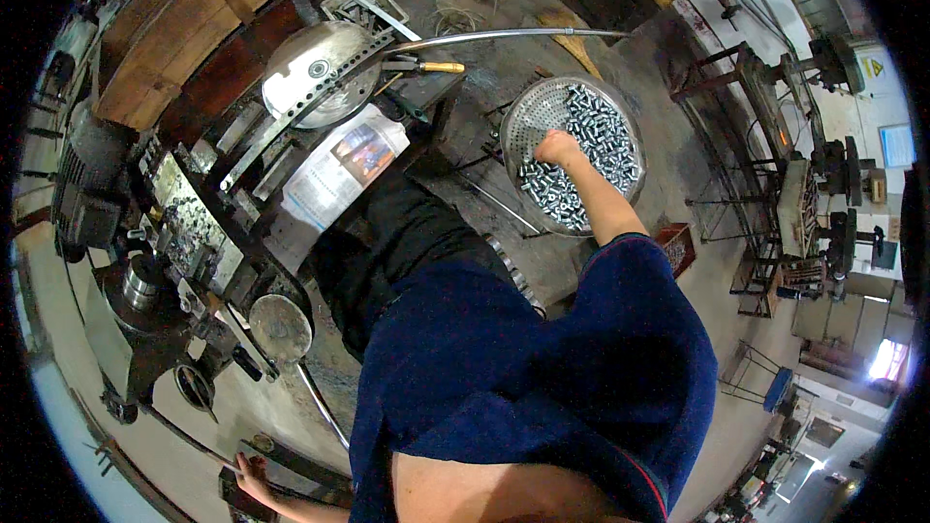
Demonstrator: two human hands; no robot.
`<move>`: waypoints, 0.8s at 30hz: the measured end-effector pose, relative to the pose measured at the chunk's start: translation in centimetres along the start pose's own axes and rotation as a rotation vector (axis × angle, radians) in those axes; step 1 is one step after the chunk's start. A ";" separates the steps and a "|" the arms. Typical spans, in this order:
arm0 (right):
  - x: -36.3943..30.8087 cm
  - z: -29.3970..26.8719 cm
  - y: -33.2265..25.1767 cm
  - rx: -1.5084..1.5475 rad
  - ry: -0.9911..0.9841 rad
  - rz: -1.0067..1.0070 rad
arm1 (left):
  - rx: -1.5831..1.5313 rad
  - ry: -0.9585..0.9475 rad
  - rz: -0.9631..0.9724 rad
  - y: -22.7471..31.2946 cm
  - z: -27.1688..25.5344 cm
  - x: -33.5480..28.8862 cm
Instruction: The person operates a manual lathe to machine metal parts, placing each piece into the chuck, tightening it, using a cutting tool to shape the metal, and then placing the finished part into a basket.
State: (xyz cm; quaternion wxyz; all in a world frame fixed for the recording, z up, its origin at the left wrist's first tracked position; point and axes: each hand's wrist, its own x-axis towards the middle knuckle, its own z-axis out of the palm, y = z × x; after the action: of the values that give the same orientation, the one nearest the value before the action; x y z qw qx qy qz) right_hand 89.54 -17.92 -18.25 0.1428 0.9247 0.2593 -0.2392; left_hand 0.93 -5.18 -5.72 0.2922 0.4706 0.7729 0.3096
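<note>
My right hand [556,147] is over a round perforated metal basin [526,114], at the edge of a heap of small shiny metal sleeve-like parts [603,136]. Its fingers are curled together, and whatever they may hold is hidden. Far to the lower left, my left hand [254,479] is at the end of a long dark machine lever [189,438]. The fingers seem to close round the lever's end, though they look small here. The lever runs up to the machine on my left, beside a small handwheel [195,386].
On the left stands a machine with a metal-chip-strewn bed [199,223]. Ahead are a large metal disc [320,73], a perforated bar [291,116], a printed paper sheet [344,167] and a yellow-handled tool [441,67]. A reddish box [676,246] sits beside the basin; benches line the right.
</note>
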 end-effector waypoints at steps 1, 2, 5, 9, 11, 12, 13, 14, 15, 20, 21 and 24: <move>0.5 -0.1 0.2 0.025 -0.049 0.009 | -0.026 0.049 -0.120 0.2 0.2 0.2; 0.7 0.0 0.5 0.065 -0.059 0.007 | -0.052 0.096 -0.238 0.7 0.2 0.7; -0.7 -1.3 0.0 0.157 0.022 0.011 | 0.153 0.073 -0.206 0.4 -0.2 1.0; 7.1 3.9 3.7 -0.090 0.356 -0.456 | 0.790 -0.033 -0.064 -4.2 -2.7 4.0; 4.6 1.7 1.9 -0.025 0.404 -0.554 | 0.813 -0.023 0.005 0.6 -1.2 2.9; 3.2 0.0 0.7 -0.003 0.422 -0.619 | 0.886 -0.015 0.095 3.2 -1.0 1.4; 3.4 0.2 0.3 0.131 0.484 -0.574 | 0.954 -0.015 0.194 5.1 -0.8 0.7; 1.7 -2.1 -2.0 0.428 0.376 -0.583 | 1.026 0.000 0.272 7.2 -0.8 -0.7; -0.5 -4.3 -4.5 0.720 0.248 -0.584 | 0.925 -0.067 0.259 10.0 -0.8 -1.4; -13.6 -12.7 -18.0 1.125 -0.051 -1.369 | -0.163 -0.166 0.380 22.1 9.5 -4.8; -15.7 -13.0 -21.0 1.090 -0.083 -1.456 | -0.316 -0.289 0.346 24.2 11.9 -5.1; -22.7 -14.6 -28.3 1.008 -0.043 -1.894 | -0.357 -0.600 0.329 28.6 18.8 -6.5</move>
State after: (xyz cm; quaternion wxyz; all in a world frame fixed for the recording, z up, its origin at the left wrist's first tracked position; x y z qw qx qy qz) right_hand 62.33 1.74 1.82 -0.4943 0.2953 0.7398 -0.3482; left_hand 33.06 3.20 4.85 0.5290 0.5997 0.5011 0.3309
